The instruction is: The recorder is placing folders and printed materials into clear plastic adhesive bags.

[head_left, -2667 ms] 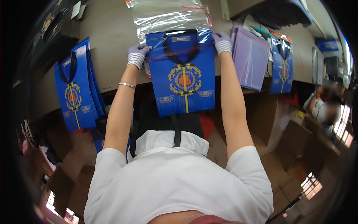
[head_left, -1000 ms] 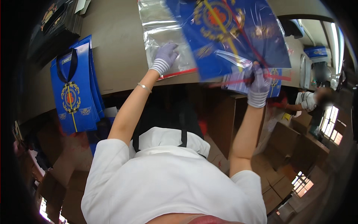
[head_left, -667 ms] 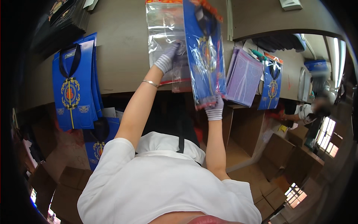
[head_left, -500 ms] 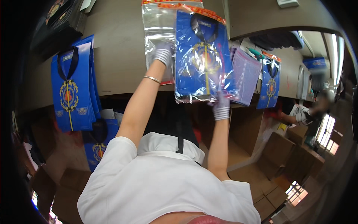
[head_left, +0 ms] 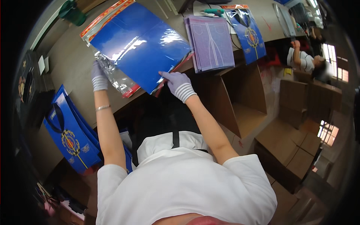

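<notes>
A plain blue face of a folded packet [head_left: 140, 45] in clear plastic with a red-orange strip lies before me, tilted over the table edge. Beneath it, more clear plastic bags [head_left: 118, 77] stick out at the lower left. My right hand [head_left: 178, 83], in a lilac glove with a striped cuff, grips the packet's near right corner, thumb on top and the other fingers partly hidden. My left hand [head_left: 99, 75], gloved alike, is at the left edge of the clear bags; its fingers are blurred and partly hidden.
Right of the packet lies a stack of purple printed sheets [head_left: 210, 43], then a bagged blue piece [head_left: 247, 35] with a black ribbon and a green tool [head_left: 213, 12]. Blue pieces [head_left: 73, 138] hang at the left edge. Cardboard boxes [head_left: 285, 146] stand right; another person [head_left: 303, 60] works beyond.
The packet has turned over from its emblem side to its plain blue side. My view has turned, and both hands now appear farther left, with the right one at the packet's near corner.
</notes>
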Action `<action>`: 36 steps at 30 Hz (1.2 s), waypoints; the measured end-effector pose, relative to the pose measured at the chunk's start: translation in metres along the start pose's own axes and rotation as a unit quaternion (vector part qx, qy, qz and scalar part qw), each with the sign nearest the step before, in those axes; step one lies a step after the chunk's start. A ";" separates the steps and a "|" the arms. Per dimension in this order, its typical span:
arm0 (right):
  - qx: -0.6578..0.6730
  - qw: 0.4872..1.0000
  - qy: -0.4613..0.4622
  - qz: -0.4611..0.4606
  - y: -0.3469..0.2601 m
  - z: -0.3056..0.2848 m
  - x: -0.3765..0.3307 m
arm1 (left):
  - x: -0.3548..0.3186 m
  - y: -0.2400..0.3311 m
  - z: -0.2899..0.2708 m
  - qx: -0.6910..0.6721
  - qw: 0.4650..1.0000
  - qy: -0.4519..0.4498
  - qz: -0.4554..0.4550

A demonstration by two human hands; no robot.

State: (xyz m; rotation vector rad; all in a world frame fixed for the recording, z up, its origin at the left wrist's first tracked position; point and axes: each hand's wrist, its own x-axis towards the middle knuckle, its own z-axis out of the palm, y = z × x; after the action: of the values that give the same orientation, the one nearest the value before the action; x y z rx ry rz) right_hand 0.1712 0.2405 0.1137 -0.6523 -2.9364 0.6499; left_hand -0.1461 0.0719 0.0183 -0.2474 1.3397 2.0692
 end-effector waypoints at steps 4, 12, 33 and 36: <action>0.403 0.842 0.066 0.352 0.109 0.009 -0.058 | -0.073 0.027 0.021 0.343 0.833 0.167 0.400; 0.509 0.617 -0.006 0.600 0.196 -0.024 -0.069 | -0.111 -0.081 0.141 0.713 0.564 -0.245 0.337; 0.439 0.845 0.134 0.276 -0.027 -0.017 -0.082 | -0.128 -0.046 0.152 0.523 0.788 -0.212 0.246; 0.407 0.869 0.039 0.278 -0.062 -0.043 -0.087 | -0.116 -0.039 0.136 0.564 0.732 -0.174 0.342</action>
State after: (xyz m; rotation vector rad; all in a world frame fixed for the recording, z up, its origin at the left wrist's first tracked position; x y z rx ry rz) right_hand 0.2325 0.1694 0.1811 -1.3206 -2.0281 1.6980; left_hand -0.0078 0.1519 0.1076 1.2540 2.3334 1.2257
